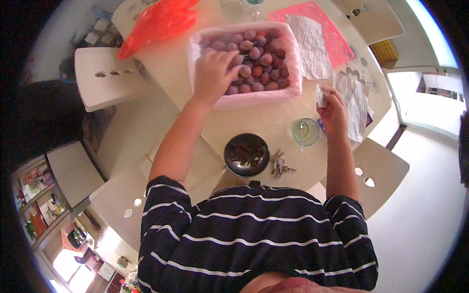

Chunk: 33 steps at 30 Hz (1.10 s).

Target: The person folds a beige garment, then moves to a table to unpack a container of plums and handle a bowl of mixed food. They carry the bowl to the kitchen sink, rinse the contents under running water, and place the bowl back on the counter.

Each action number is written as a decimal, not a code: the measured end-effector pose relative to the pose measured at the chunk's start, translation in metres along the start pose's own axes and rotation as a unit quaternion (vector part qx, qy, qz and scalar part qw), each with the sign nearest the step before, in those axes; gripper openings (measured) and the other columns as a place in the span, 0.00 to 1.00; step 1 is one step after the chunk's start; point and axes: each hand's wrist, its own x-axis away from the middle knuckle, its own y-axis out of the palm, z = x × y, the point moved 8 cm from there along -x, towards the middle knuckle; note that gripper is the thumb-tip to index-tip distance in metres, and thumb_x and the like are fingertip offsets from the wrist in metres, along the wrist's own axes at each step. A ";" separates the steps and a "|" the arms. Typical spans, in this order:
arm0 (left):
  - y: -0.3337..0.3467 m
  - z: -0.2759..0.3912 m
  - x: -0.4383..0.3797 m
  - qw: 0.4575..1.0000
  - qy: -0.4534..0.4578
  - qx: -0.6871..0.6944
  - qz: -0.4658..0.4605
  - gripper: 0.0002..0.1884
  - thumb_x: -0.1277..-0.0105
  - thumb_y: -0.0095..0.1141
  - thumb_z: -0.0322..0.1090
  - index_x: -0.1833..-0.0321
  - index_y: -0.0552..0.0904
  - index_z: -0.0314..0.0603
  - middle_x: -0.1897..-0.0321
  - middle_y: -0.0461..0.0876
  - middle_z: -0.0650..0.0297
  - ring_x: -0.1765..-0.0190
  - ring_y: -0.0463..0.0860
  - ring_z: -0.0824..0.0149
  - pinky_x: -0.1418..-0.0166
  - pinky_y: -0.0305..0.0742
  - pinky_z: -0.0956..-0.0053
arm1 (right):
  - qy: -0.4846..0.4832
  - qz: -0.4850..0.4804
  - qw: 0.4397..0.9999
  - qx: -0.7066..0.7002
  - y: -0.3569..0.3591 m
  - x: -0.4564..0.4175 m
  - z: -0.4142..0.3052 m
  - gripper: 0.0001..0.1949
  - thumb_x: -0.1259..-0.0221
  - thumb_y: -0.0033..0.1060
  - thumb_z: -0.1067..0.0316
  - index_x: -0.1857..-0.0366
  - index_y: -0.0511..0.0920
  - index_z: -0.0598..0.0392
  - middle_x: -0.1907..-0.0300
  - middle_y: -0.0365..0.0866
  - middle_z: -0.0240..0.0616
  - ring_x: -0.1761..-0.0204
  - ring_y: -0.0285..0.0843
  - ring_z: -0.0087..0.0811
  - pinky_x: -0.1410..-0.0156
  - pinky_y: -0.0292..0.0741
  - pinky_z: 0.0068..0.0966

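Note:
My left hand (214, 75) reaches into a box (256, 98) lined with pale pink plastic and filled with red-purple plums (265, 58). Its thumb and fingers are spread around a plum at the left side; whether they grip it is unclear. To the right of the box, my right hand (334, 108) is raised over the table, pinching a small whitish, partly clear piece of film or paper (320, 96). Just below and left of that hand stands a clear glass tumbler (306, 132), with something pale in it.
A round dark bowl (246, 155) and a bunch of keys (280, 165) are near the table's front edge. Crumpled white paper (309, 47) overlaps a pink-red sheet (340, 44) at right. A red plastic bag (161, 23) lies back left. White chairs (106, 78) surround the table.

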 end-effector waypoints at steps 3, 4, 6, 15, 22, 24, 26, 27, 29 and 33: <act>0.030 0.024 -0.030 0.999 0.051 -0.016 -0.007 0.19 0.43 0.63 0.42 0.48 0.82 0.49 0.54 0.82 0.62 0.49 0.76 0.56 0.43 0.70 0.60 | 0.006 -0.004 1.000 -0.013 -0.007 0.013 0.006 0.11 0.39 0.52 0.71 0.54 0.78 0.56 0.66 0.77 0.28 0.68 0.74 0.21 0.66 0.70 0.19; 0.038 0.028 -0.037 0.998 0.056 -0.017 -0.008 0.19 0.43 0.64 0.42 0.49 0.82 0.48 0.56 0.82 0.62 0.50 0.76 0.57 0.44 0.70 0.59 | 0.006 -0.001 1.000 -0.015 -0.009 0.017 0.008 0.11 0.39 0.52 0.71 0.54 0.78 0.57 0.66 0.77 0.28 0.68 0.74 0.21 0.66 0.69 0.19; 0.049 0.033 -0.042 0.998 0.053 -0.013 -0.013 0.18 0.44 0.64 0.42 0.50 0.82 0.48 0.55 0.82 0.62 0.49 0.77 0.56 0.44 0.71 0.60 | 0.004 0.002 0.999 -0.036 -0.012 0.022 0.011 0.09 0.39 0.52 0.72 0.57 0.78 0.57 0.67 0.77 0.30 0.69 0.73 0.22 0.67 0.68 0.19; 0.000 -0.092 -0.047 0.983 -0.126 0.061 0.118 0.17 0.43 0.64 0.36 0.51 0.82 0.42 0.58 0.83 0.54 0.51 0.79 0.51 0.43 0.71 0.58 | -0.012 -0.044 0.999 0.024 -0.002 0.007 -0.013 0.09 0.36 0.46 0.63 0.73 0.73 0.52 0.78 0.68 0.27 0.81 0.59 0.17 0.78 0.54 0.17; 0.003 -0.279 -0.037 0.901 -0.353 -0.240 0.082 0.29 0.43 0.65 0.46 0.38 0.74 0.50 0.31 0.64 0.52 0.29 0.61 0.50 0.30 0.58 0.49 | -0.117 0.041 0.877 0.463 0.038 -0.044 -0.009 0.25 0.40 0.62 0.46 0.49 0.81 0.56 0.81 0.69 0.27 0.80 0.65 0.20 0.73 0.62 0.21; 0.019 -0.312 -0.024 0.876 -0.390 -0.283 -0.029 0.26 0.40 0.62 0.46 0.39 0.75 0.51 0.35 0.70 0.52 0.33 0.67 0.49 0.33 0.63 0.50 | -0.130 0.051 0.789 0.598 0.038 -0.059 -0.003 0.26 0.41 0.63 0.44 0.49 0.81 0.56 0.81 0.75 0.34 0.76 0.73 0.25 0.68 0.70 0.28; 0.008 -0.324 -0.009 0.899 -0.403 -0.152 0.083 0.21 0.38 0.58 0.43 0.42 0.77 0.50 0.42 0.76 0.52 0.39 0.74 0.47 0.38 0.68 0.52 | -0.104 0.038 0.791 0.601 0.034 -0.078 0.007 0.26 0.42 0.63 0.44 0.47 0.80 0.54 0.80 0.77 0.36 0.74 0.75 0.25 0.66 0.72 0.28; 0.007 -0.331 0.000 0.894 -0.430 -0.069 0.104 0.19 0.36 0.57 0.42 0.44 0.77 0.49 0.46 0.79 0.52 0.42 0.77 0.46 0.40 0.71 0.53 | -0.082 0.041 0.787 0.610 0.029 -0.086 0.012 0.26 0.42 0.63 0.44 0.47 0.80 0.53 0.79 0.78 0.37 0.73 0.75 0.25 0.65 0.72 0.28; -0.034 -0.325 0.032 0.891 -0.382 -0.017 0.246 0.15 0.35 0.56 0.43 0.50 0.80 0.44 0.55 0.84 0.56 0.51 0.82 0.50 0.47 0.75 0.57 | -0.070 -0.012 0.826 0.558 0.031 -0.096 0.022 0.26 0.42 0.64 0.45 0.45 0.79 0.53 0.76 0.81 0.39 0.71 0.78 0.26 0.63 0.74 0.28; -0.134 -0.328 0.112 0.815 -0.362 0.176 0.418 0.16 0.33 0.56 0.42 0.49 0.79 0.41 0.53 0.83 0.58 0.50 0.81 0.56 0.47 0.75 0.61 | -0.030 -0.035 0.852 0.521 0.024 -0.105 0.032 0.27 0.41 0.64 0.49 0.43 0.77 0.58 0.67 0.84 0.43 0.66 0.81 0.26 0.60 0.76 0.28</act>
